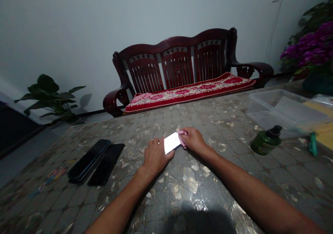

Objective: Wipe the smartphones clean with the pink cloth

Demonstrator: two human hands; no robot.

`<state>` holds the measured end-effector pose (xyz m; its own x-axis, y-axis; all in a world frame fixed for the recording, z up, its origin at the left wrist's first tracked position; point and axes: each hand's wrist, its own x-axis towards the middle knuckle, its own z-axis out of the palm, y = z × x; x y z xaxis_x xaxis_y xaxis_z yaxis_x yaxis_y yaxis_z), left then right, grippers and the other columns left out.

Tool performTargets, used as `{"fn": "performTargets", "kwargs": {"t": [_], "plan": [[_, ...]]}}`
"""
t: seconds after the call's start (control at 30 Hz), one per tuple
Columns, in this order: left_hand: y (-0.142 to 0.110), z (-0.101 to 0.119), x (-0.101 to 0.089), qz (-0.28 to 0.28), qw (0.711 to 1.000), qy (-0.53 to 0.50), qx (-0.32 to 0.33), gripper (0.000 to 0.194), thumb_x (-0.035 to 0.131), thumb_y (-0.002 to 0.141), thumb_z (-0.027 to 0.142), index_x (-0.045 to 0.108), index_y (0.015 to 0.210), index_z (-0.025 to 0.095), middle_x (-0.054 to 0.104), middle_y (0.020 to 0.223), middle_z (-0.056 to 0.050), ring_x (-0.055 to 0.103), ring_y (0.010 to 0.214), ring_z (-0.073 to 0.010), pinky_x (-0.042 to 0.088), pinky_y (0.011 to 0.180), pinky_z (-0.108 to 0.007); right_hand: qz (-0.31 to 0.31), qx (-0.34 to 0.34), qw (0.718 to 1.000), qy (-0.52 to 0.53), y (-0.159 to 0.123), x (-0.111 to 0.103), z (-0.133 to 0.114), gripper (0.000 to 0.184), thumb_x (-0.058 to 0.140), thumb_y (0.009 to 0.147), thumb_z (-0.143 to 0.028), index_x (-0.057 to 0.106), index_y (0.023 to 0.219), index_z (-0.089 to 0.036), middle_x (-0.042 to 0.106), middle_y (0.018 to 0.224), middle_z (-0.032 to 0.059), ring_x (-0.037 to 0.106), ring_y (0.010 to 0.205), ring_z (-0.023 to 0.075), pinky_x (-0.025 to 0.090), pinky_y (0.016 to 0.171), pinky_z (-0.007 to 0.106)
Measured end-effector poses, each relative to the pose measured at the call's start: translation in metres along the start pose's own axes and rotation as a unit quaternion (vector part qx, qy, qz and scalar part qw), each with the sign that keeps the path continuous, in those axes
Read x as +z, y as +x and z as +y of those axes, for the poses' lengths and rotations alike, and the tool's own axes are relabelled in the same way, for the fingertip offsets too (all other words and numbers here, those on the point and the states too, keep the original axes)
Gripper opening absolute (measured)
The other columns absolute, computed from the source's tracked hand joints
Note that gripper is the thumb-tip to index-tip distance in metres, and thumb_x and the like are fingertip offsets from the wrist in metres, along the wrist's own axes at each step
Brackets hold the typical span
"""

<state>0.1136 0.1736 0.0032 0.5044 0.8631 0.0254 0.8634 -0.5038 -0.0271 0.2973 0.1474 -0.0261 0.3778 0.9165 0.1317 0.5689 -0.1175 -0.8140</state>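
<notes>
A smartphone (171, 143) with a brightly lit white screen lies sideways in front of me, low over the patterned tabletop. My left hand (155, 153) grips its left end, the thumb along the near edge. At the phone's right end, my right hand (193, 139) pinches a small pink cloth (182, 139) against the screen side. Part of the cloth is hidden under the fingers. Whether the phone rests on the table, I cannot tell.
Left on the table (145, 199) are stacked dark phones (90, 159), another dark phone (106, 164) and colourful bands (56, 173). To the right stand a green bottle (265, 142), a clear plastic box (262, 114) and a green tool (313, 144). A wooden bench (177, 66) stands beyond.
</notes>
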Motion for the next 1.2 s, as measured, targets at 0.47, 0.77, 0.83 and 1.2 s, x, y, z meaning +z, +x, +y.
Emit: {"fn": "performTargets", "kwargs": {"t": [0.47,0.77,0.83,1.2], "plan": [[0.002,0.001,0.005,0.024,1.0,0.02,-0.004,0.05,0.058,0.09,0.053,0.062,0.124,0.016,0.065,0.113,-0.015,0.061,0.105,-0.0363,0.052,0.079,-0.042,-0.006,0.019,1.0,-0.017,-0.002,0.0,-0.004,0.026,0.057,0.084,-0.022,0.08,0.095,-0.02,0.077,0.077,0.003,0.067,0.069,0.0162,0.037,0.059,0.022],[0.006,-0.01,-0.001,-0.021,0.999,0.01,0.035,0.053,0.063,0.09,0.05,0.06,0.129,0.014,0.066,0.117,-0.016,0.063,0.105,-0.0345,0.05,0.085,-0.039,0.004,0.079,0.978,0.194,0.011,0.013,0.014,0.022,0.065,0.076,-0.035,0.075,0.08,-0.015,0.065,0.058,-0.0003,0.055,0.05,0.013,0.036,0.049,0.022],[0.007,-0.011,-0.003,-0.031,0.999,0.014,0.037,0.054,0.064,0.09,0.049,0.059,0.131,0.013,0.065,0.119,-0.017,0.063,0.106,-0.0347,0.05,0.085,-0.039,0.003,0.088,0.966,0.245,0.013,0.016,0.018,0.025,0.067,0.072,-0.037,0.074,0.079,-0.014,0.064,0.06,-0.0004,0.053,0.05,0.0121,0.035,0.046,0.021],[0.013,-0.023,-0.014,-0.085,0.995,-0.032,0.052,0.047,0.047,0.097,0.051,0.065,0.121,0.016,0.069,0.11,-0.016,0.068,0.097,-0.0309,0.049,0.083,-0.037,-0.011,0.147,0.878,0.456,0.014,0.007,0.007,0.033,0.08,0.057,-0.032,0.072,0.081,-0.011,0.063,0.06,0.0012,0.05,0.048,0.0104,0.037,0.044,0.022]]}}
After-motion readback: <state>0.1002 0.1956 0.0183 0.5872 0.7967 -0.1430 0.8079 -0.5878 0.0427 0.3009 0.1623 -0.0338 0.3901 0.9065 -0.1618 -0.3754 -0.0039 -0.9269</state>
